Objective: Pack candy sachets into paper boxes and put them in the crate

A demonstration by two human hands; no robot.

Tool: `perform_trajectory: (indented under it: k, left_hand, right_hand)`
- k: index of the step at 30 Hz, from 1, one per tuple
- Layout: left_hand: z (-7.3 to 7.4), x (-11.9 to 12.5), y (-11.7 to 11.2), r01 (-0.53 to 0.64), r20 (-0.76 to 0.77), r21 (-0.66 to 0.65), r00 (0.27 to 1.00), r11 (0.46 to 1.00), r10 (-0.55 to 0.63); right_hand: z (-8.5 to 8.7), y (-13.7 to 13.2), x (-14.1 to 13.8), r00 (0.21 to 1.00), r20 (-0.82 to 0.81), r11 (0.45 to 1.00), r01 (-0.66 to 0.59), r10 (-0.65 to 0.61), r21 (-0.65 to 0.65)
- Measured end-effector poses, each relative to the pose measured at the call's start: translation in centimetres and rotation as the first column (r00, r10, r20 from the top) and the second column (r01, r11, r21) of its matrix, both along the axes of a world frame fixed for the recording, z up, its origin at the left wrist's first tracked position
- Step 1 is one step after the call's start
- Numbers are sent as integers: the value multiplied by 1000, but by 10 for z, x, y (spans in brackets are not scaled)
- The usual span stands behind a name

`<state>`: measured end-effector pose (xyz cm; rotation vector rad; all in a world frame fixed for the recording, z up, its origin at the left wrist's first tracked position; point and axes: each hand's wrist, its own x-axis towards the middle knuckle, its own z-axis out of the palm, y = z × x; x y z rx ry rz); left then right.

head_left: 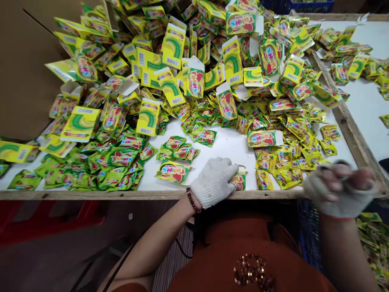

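Note:
My left hand (215, 182), in a white knitted glove, rests at the table's front edge. Its fingers close on a small candy box (239, 181), mostly hidden under them. Just left of it lies another candy box (172, 172), with green candy packets (179, 149) behind. My right hand (340, 188), in a glove with bare fingertips, is raised at the right over the front edge. Though blurred, its fingers look half curled and apart, with nothing visible in them. Yellow candy packets (287, 172) lie to its left, near an open-ended box (265, 138).
A large heap of yellow-green boxes (173, 44) fills the back. Green packets (112, 162) are piled at left. A wooden strip (343, 113) borders the white tabletop (227, 142) at right. Below right, a blue crate (306, 231) stands by more packets (375, 247); a red stool (51, 221) is lower left.

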<state>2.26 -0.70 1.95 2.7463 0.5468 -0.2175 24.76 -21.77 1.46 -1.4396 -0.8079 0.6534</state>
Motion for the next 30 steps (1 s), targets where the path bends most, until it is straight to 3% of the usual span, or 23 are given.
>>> perform_trajectory:
  k: [2,4,5,7,9,11,13,17,21,23,27,28,30]
  left_hand:
    - [1,0,3,-62,53,-95,996,994,67]
    - [-3,-4,3,-187,161,-275,958,943,237]
    - [-7,-7,2,-248,215,-388,912,888,349]
    - [-17,-10,-5,-312,292,-622,758,718,583]
    - [-30,-10,-14,-257,329,-795,578,549,747]
    - [-41,-8,-24,-151,358,-870,462,469,812]
    - [-48,-8,-29,-100,419,-853,452,512,787]
    - [-47,-16,-25,-151,528,-699,550,699,647]
    - [-39,-23,-16,-132,568,-603,622,787,539]
    - [-38,-21,-16,-139,560,-638,592,757,580]
    - [-41,-14,-18,-137,452,-807,482,574,751]
    - [-43,-13,-18,-134,452,-807,487,576,747]
    - [-44,-13,-17,-146,506,-742,519,655,689]
  right_hand:
    - [-7,22,-21,969,-241,997,-38,53,66]
    - [-15,42,-42,975,-221,1000,-25,21,-12]
    - [-19,51,-52,989,-148,999,-9,1,-52]
    - [-27,64,-66,999,-20,997,27,-29,-72]
    - [-32,73,-76,999,-15,998,32,-32,-46]
    - [-34,79,-82,998,-59,1000,11,-13,-27]
    - [-35,83,-84,999,-25,999,-25,24,-45]
    - [-31,86,-82,962,270,996,-25,47,-85]
    - [-24,90,-83,874,469,992,-118,127,-49]
    - [-23,93,-85,883,440,986,-141,166,-89]
    - [-27,99,-86,943,297,988,-131,148,-77]
    - [-28,99,-84,933,329,989,-129,145,-70]
    - [-27,98,-81,876,454,987,-146,163,-74]
